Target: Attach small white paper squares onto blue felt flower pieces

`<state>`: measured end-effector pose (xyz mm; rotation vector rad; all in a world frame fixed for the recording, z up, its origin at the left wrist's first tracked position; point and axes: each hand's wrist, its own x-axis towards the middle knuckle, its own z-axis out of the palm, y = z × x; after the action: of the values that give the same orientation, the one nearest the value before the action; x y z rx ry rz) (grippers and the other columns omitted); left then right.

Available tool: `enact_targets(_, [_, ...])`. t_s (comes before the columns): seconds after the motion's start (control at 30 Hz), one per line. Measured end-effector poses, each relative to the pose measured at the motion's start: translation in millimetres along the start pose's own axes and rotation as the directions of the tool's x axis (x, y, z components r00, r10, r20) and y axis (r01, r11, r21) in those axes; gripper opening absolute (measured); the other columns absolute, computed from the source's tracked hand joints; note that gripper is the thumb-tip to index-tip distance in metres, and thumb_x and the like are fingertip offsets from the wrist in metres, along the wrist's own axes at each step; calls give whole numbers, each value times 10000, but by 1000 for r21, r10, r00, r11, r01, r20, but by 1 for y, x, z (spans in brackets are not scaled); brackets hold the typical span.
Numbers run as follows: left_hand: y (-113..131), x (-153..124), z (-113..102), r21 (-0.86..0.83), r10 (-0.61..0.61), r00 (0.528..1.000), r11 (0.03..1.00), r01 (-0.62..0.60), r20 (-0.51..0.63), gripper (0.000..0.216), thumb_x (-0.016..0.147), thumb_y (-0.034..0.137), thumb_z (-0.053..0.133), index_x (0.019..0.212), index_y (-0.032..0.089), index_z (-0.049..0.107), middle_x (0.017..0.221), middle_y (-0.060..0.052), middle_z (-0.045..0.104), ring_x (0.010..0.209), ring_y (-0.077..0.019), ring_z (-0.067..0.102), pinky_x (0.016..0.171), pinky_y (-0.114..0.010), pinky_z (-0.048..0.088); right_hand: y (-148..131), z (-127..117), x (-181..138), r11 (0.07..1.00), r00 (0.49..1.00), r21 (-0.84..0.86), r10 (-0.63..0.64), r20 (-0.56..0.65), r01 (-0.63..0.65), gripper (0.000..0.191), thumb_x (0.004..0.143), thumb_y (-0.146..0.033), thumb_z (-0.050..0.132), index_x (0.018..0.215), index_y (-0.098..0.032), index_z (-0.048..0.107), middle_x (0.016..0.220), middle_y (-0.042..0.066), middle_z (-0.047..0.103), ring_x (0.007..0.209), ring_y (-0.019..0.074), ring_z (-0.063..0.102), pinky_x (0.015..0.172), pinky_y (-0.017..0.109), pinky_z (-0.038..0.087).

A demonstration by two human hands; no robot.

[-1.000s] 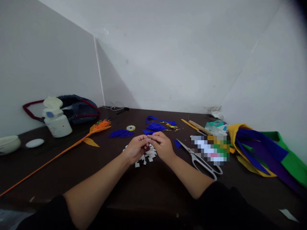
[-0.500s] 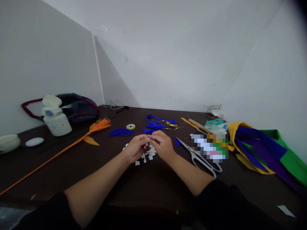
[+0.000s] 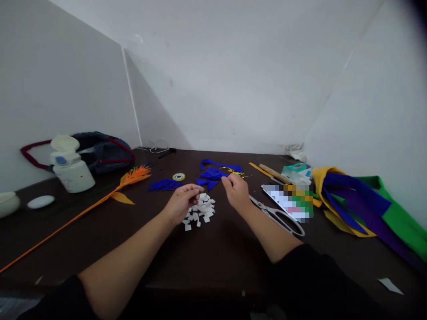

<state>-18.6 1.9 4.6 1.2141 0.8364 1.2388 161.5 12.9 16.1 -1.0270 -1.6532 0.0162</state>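
My left hand (image 3: 183,202) is closed in a pinch at the left edge of a pile of small white paper-like pieces (image 3: 205,209). Whatever lies between its fingertips is too small to name. Apart from it, on the right, my right hand (image 3: 236,192) is closed too, its thumb and fingertips beside blue cut pieces (image 3: 213,173); anything in its grip is hidden. Blue thin strips (image 3: 165,184) lie beyond the left hand, next to a round yellow-rimmed spool (image 3: 179,177). Silver scissors (image 3: 280,218) rest partly behind my right wrist.
At left are an orange artificial flower (image 3: 120,182) on a long stem, an open-lidded white bottle (image 3: 75,175), a white oval object (image 3: 40,202) and a dark bag (image 3: 100,153). A phone-like slab (image 3: 271,195) and coloured fabric (image 3: 356,200) lie at right.
My hands were together with fingertips touching over the white pile; now they are apart, the right one moved rightward. More of the white pile shows. The whole view has shifted slightly.
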Motion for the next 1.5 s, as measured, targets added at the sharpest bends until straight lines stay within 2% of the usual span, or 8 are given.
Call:
enact_targets(0.2, [7, 18, -13, 261, 20, 976, 965, 38, -217, 137, 626, 218, 547, 728, 135, 589, 550, 28, 505, 460, -63, 424, 485, -197, 336, 21, 1, 2, 942, 954, 163, 300, -11, -294, 302, 719, -399, 499, 522, -179, 439, 485, -53, 374, 494, 100, 369, 500, 221, 304])
enact_targets(0.37, [9, 26, -1, 694, 79, 986, 702, -159, 146, 104, 632, 218, 543, 684, 158, 609, 650, -10, 588, 608, -127, 517, 571, -231, 381, 31, 8, -1, 911, 931, 212, 319, 180, -353, 169, 682, -329, 527, 696, -186, 617, 603, -11, 580, 585, 138, 513, 579, 245, 375])
enact_targets(0.53, [4, 25, 18, 847, -49, 876, 288, -448, 480, 155, 635, 218, 551, 754, 220, 650, 774, -22, 602, 750, -171, 535, 667, -264, 373, 33, 6, 1, 946, 947, 98, 298, 123, -310, 181, 654, -354, 555, 596, -184, 582, 608, -9, 592, 585, 137, 512, 598, 254, 375])
enact_targets(0.67, [-5, 21, 27, 878, -57, 876, -4, -479, 478, 172, 603, 285, 603, 766, 270, 655, 840, -36, 585, 852, -237, 504, 720, -342, 337, 36, 5, -1, 948, 947, 73, 301, 111, -309, 194, 652, -357, 556, 574, -180, 561, 605, -7, 589, 589, 137, 505, 600, 256, 374])
enact_targets(0.83, [-17, 17, 27, 882, 13, 885, -90, -462, 465, 110, 638, 243, 566, 718, 240, 642, 827, -42, 585, 845, -232, 494, 722, -356, 314, 34, 8, -4, 952, 949, 93, 274, 159, -290, 165, 650, -328, 570, 577, -180, 571, 591, -13, 578, 583, 128, 504, 589, 248, 378])
enact_targets(1.13, [-6, 25, 14, 852, 273, 938, 418, -315, 213, 80, 686, 202, 493, 685, 186, 571, 665, 5, 596, 645, -138, 522, 618, -248, 365, 24, 7, -5, 943, 967, 293, 89, 237, -158, 158, 704, -222, 543, 802, -213, 667, 803, 24, 626, 785, 143, 550, 752, 273, 405])
enact_targets(1.3, [-3, 23, 15, 491, 175, 984, 856, -163, 21, 77, 645, 222, 535, 664, 148, 547, 584, 13, 554, 559, -111, 507, 565, -235, 397, 15, 12, -10, 894, 953, 397, 92, 288, -207, 198, 703, -213, 534, 863, -210, 650, 823, 26, 627, 781, 144, 558, 736, 280, 420])
enact_targets(1.5, [-3, 18, 21, 315, 117, 993, 944, -100, -33, 104, 620, 198, 591, 695, 133, 558, 597, 13, 562, 557, -99, 512, 563, -230, 409, 6, 17, -15, 834, 930, 456, 166, 327, -309, 158, 642, -266, 602, 774, -180, 607, 697, 11, 607, 645, 140, 555, 610, 266, 447])
